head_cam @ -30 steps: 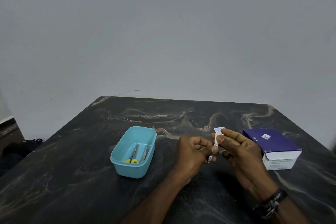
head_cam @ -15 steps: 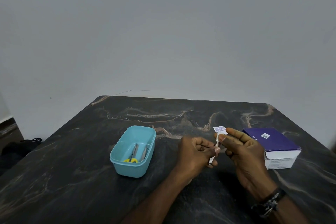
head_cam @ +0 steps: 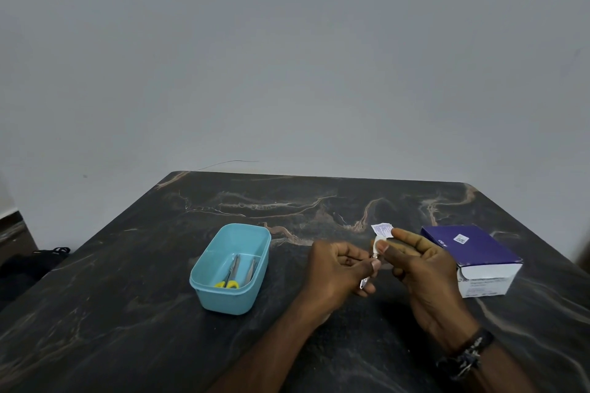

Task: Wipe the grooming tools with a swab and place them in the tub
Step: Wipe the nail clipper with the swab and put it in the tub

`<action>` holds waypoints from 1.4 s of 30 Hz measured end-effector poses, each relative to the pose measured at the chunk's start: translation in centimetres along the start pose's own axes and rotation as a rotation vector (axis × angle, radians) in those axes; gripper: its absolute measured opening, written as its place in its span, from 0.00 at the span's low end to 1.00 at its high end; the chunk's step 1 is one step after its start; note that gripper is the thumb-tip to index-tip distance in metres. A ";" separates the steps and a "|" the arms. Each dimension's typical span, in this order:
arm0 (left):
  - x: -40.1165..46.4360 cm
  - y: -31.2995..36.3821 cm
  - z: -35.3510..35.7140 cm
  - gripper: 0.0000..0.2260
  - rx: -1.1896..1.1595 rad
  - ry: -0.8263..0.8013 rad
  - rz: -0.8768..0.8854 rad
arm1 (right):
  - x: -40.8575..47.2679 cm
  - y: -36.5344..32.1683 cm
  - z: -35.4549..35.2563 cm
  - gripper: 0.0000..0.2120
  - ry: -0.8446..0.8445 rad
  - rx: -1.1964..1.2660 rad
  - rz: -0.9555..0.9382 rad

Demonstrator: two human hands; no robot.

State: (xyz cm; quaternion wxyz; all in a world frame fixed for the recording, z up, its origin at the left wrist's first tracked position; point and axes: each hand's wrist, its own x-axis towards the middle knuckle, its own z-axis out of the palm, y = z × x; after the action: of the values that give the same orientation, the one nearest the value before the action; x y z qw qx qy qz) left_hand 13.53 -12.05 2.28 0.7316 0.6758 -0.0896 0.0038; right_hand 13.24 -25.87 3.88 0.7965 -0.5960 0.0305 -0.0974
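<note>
A light blue tub (head_cam: 207, 293) stands on the dark marble table (head_cam: 127, 313), left of my hands. Inside lie yellow-handled scissors (head_cam: 230, 277) and a slim metal tool (head_cam: 251, 269). My left hand (head_cam: 338, 268) pinches a small metal grooming tool (head_cam: 364, 283), whose lower end pokes out below the fingers. My right hand (head_cam: 418, 268) presses a white swab (head_cam: 380, 241) against the tool's upper end, with the swab's printed wrapper (head_cam: 381, 229) sticking up behind the thumb. What kind of tool it is stays hidden by the fingers.
A purple and white box (head_cam: 472, 257) sits on the table just right of my right hand. A plain grey wall stands behind the table's far edge. A dark bag (head_cam: 32, 262) lies on the floor at the left.
Both hands have shifted slightly, and the right thumb with the swab has slid a little along the tool. The tub and the box have not moved.
</note>
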 end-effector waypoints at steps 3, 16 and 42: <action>0.0 0.0 0.1 0.06 0.005 -0.009 -0.005 | 0.0 -0.1 0.1 0.19 0.023 0.045 -0.002; 0.2 -0.2 -0.3 0.06 0.009 0.034 0.018 | -0.6 -0.1 0.4 0.19 -0.060 -0.031 0.012; -0.1 -0.1 0.3 0.06 -0.004 -0.027 0.002 | -0.7 -0.8 0.5 0.19 0.043 0.060 -0.054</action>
State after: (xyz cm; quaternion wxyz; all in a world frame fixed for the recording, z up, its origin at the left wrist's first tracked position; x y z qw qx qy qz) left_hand 13.39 -12.31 2.23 0.7315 0.6744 -0.1004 -0.0047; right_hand 12.52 -25.48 4.76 0.8102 -0.5702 0.0287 -0.1325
